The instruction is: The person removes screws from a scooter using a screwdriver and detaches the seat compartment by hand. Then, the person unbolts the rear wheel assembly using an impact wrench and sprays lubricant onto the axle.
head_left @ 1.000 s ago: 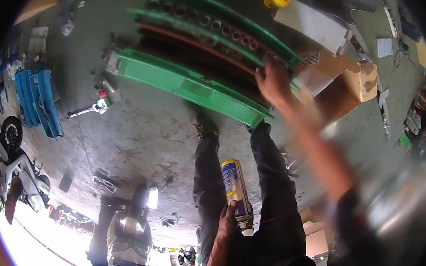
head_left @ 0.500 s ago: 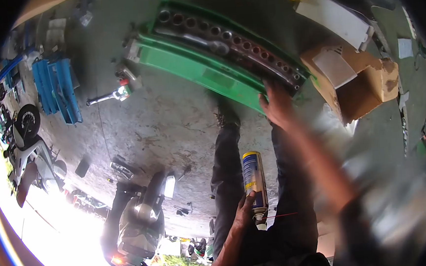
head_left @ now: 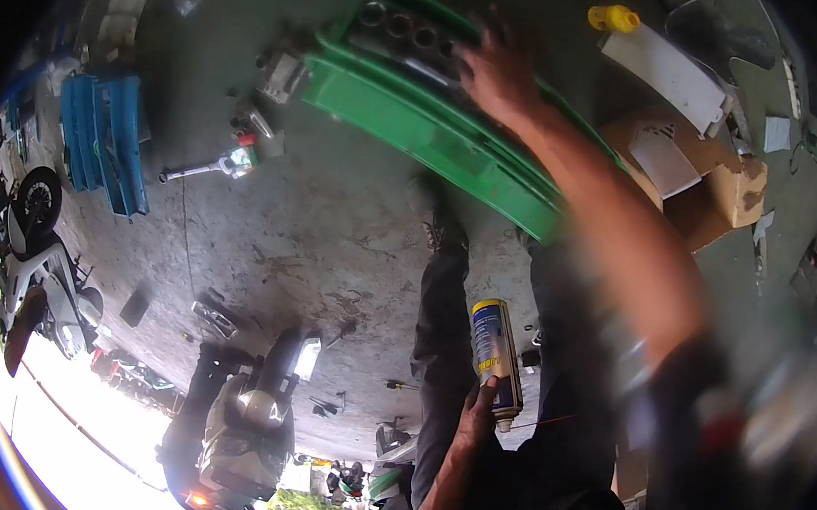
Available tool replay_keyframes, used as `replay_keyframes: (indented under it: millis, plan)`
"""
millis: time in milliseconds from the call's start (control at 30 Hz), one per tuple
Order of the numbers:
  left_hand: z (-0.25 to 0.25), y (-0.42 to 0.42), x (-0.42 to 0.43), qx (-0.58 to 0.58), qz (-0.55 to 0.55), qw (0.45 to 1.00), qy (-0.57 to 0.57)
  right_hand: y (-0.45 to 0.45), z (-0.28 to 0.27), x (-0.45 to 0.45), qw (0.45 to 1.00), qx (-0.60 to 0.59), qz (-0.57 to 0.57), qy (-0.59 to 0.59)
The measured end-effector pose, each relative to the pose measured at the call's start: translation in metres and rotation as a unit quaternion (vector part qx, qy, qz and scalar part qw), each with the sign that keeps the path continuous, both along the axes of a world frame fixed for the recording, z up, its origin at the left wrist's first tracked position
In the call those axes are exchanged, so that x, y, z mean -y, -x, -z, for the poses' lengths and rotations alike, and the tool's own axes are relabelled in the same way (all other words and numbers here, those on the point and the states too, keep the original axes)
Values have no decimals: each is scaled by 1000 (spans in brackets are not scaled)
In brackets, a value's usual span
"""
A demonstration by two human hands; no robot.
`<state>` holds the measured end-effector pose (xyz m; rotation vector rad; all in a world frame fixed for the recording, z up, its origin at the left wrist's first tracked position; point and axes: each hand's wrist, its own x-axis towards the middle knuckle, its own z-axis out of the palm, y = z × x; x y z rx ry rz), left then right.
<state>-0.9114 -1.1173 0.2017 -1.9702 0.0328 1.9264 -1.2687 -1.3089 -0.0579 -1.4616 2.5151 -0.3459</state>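
Clamped around the spray can [head_left: 493,339], the left hand [head_left: 477,419] bears on its side near the nozzle end; the red straw [head_left: 557,421] projects rightward. Judged stiff and light, the cylinder may slip if oily; grasp mid-body, clear of the straw. Forward of this grip, the right hand [head_left: 502,78] has its fingers apart over the green case [head_left: 419,136] of sockets [head_left: 399,25]; blur hides any contact. The case is probably rigid and heavy; support both ends. Right of both grips lies the cardboard box [head_left: 745,195].
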Motion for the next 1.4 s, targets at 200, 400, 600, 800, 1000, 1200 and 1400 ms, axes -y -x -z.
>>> replay_keyframes:
  millis: [200,400,600,800,1000,1200,1400]
  plan:
    - [2,-12,5,-2,-60,998,10,-17,47,16,998,-37,41,4]
    - [0,-7,14,5,-83,996,12,-7,39,20,998,-29,-6,-51]
    - [5,-13,3,20,-47,999,1,-14,34,21,996,-18,36,-77]
    - [2,-21,-4,14,-41,999,8,-19,61,16,997,-7,57,45]
    - [5,-18,-4,26,-34,999,-24,-19,18,26,988,91,125,-17]
    - [9,-20,-17,52,-3,999,-12,-21,36,13,986,87,136,43]
    - [12,-15,-22,33,26,999,34,4,12,-1,977,146,17,158]
